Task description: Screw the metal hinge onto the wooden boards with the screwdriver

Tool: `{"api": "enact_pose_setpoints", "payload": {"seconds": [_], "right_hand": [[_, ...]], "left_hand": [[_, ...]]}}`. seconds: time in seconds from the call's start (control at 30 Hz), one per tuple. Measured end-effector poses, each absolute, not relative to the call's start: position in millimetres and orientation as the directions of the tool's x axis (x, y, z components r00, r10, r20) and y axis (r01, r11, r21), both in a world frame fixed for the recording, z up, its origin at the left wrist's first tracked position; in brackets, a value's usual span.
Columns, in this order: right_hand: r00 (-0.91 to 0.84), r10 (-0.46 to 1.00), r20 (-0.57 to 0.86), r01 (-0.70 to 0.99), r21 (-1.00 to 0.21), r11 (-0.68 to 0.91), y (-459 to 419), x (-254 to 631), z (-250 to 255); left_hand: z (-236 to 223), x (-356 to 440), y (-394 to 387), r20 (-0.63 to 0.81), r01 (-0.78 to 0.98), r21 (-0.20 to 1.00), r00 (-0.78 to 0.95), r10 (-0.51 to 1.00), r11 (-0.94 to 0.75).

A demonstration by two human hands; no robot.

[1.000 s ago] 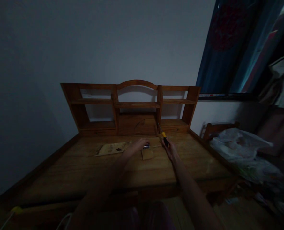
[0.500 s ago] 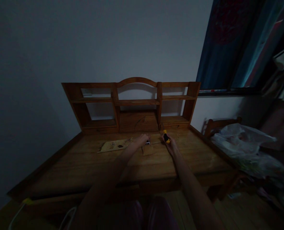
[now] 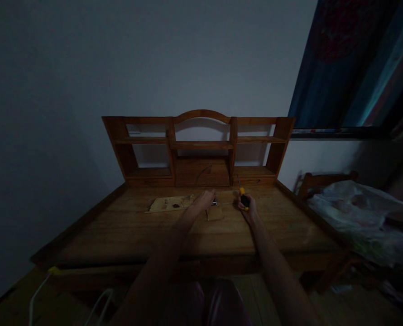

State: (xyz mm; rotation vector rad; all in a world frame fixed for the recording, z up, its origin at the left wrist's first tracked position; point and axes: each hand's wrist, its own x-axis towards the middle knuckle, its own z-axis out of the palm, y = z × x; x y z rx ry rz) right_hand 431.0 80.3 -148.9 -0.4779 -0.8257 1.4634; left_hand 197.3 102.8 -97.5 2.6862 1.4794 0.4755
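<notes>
My right hand (image 3: 248, 208) is wrapped round a screwdriver (image 3: 244, 200) with a yellow and black handle, its thin shaft pointing up and away from me. My left hand (image 3: 205, 198) is closed at a small shiny metal part (image 3: 215, 203), whose kind is too dark and small to make out. That part sits at the far edge of a small flat wooden piece (image 3: 215, 214) on the desk. Left of this hand lies a pale, rough-edged board (image 3: 167, 204) with a dark hole in it. The left fingertips are partly hidden.
The wooden desk (image 3: 136, 237) carries a shelf unit (image 3: 201, 145) along its back, against the wall. A chair (image 3: 315, 181) with plastic bags (image 3: 354, 203) on it stands to the right. A white cable (image 3: 38, 292) with a yellow end hangs at the front left.
The view has turned slightly left, so everything appears further right. The screwdriver has come slightly nearer to me in my right hand. My left hand remains at the metal part.
</notes>
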Motion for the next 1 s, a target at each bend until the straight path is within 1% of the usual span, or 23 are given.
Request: {"api": "enact_pose_setpoints", "payload": {"seconds": [0.17,0.33,0.47,0.6,0.7,0.8,0.9,0.93,1.0], "right_hand": [[-0.072,0.976,0.205,-0.714,-0.694,0.093,81.6,431.6,-149.4],[-0.083,0.977,0.198,-0.718,-0.691,0.079,83.0,431.2,-148.6],[-0.083,0.977,0.195,-0.717,-0.693,0.077,84.3,431.2,-148.0],[-0.069,0.98,0.187,-0.723,-0.686,0.08,84.7,432.5,-149.4],[-0.056,0.982,0.181,-0.728,-0.681,0.084,85.1,433.1,-150.7],[-0.063,0.983,0.173,-0.727,-0.683,0.074,86.0,433.3,-151.1],[-0.076,0.983,0.168,-0.727,-0.684,0.061,86.8,433.2,-150.8],[-0.078,0.983,0.167,-0.727,-0.684,0.059,86.9,433.1,-150.7],[-0.08,0.983,0.165,-0.727,-0.684,0.056,86.4,432.9,-150.3]], "left_hand": [[-101.2,195.8,106.3,0.269,0.787,0.273,0.489,0.83,-0.553],[-100.0,187.3,114.0,0.297,0.717,0.412,0.478,0.826,-0.563],[-96.0,162.5,122.6,0.317,0.66,0.523,0.436,0.842,-0.539],[-87.3,126.7,127.2,0.307,0.629,0.598,0.391,0.868,-0.496],[-79.7,103.8,124.0,0.24,0.62,0.628,0.42,0.875,-0.47],[-78.3,89.9,112.8,0.083,0.622,0.629,0.544,0.835,-0.467],[-82.7,85.1,98.5,-0.064,0.643,0.594,0.638,0.767,-0.485],[-83.4,85.0,95.0,-0.086,0.653,0.575,0.647,0.758,-0.492],[-80.3,86.1,92.4,-0.087,0.677,0.539,0.637,0.766,-0.502]]}}
